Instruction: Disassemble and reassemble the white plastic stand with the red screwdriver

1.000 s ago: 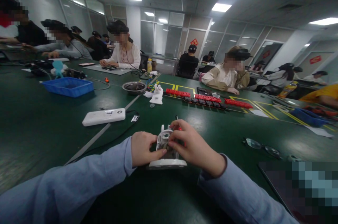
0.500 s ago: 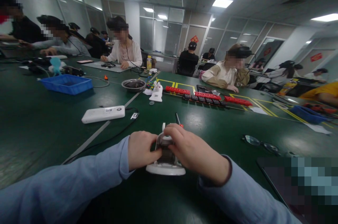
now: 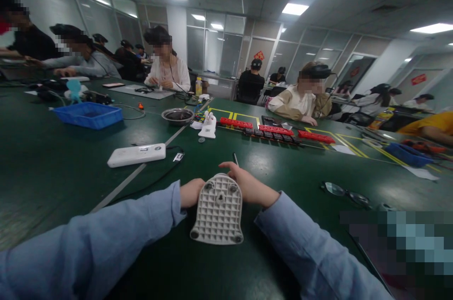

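A white plastic piece (image 3: 218,217) is tilted up over the green table, its gridded underside with dark round feet facing me. My left hand (image 3: 192,192) grips its left side, with the fingertips hidden behind it. On the right side my right hand (image 3: 253,186) holds it too; the index finger sticks out above the top edge and the other fingers are partly hidden. Just beyond the hands lies a thin dark rod (image 3: 235,159), its near end covered by my right hand.
A white oblong device (image 3: 136,155) with a black cable lies front left. Farther off are a blue tray (image 3: 88,116), a metal bowl (image 3: 177,116), a white bracket (image 3: 207,126) and red strips (image 3: 276,129). Glasses (image 3: 346,194) lie right. People sit around.
The white piece has been tipped so its gridded underside now faces me. Both hands have shifted with it, and my right index finger has stretched out.
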Tool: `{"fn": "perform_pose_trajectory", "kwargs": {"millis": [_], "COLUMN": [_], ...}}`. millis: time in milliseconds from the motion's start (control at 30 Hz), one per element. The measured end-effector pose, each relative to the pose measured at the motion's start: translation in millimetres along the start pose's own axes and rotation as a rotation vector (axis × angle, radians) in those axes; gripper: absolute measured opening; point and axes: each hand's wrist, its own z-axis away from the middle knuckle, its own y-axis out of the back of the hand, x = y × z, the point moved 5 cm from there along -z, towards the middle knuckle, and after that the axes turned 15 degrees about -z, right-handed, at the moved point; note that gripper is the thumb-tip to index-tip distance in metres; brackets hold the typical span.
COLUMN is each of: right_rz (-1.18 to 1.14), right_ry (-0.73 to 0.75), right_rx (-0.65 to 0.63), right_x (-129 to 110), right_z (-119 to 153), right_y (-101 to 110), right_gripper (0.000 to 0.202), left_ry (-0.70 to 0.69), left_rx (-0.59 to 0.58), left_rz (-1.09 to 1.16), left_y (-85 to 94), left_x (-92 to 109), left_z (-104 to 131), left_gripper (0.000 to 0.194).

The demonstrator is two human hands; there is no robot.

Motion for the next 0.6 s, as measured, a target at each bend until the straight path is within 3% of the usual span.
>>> {"fn": "perform_pose_trajectory", "kwargs": {"millis": [67, 133, 233, 333, 467, 600], "right_rz": [0.013, 0.095, 0.232, 0.293, 0.263, 0.097], "right_ry": [0.006, -0.02, -0.109, -0.215, -0.301, -0.196], "right_rx": [-0.027, 0.041, 0.304, 0.478, 0.503, 0.515], "right_x": [2.6, 4.2, 13.1, 35.3, 64.7, 57.7], "right_z": [-1.2, -0.3, 2.9, 4.6, -0.9, -5.5], "right_y": [3.3, 15.5, 46.7, 64.2, 56.6, 60.0], "right_gripper": [0.063, 0.059, 0.032, 0.019, 0.021, 0.012], "left_ry": [0.061, 0.142, 0.298, 0.362, 0.366, 0.391], "left_rx": [-0.041, -0.075, -0.075, 0.045, 0.215, 0.22], "left_rz": [0.08, 0.176, 0.401, 0.656, 0.92, 1.062], "left_y": [-2.4, 0.3, 11.6, 23.7, 24.1, 19.7], "left_x": [-8.8, -17.2, -28.9, -32.8, -30.8, -20.7], "left_z": [-3.5, -3.9, -3.5, -5.9, -7.6, -7.1], "left_gripper": [0.016, 0.016, 0.018, 0.008, 0.025, 0.023]}}
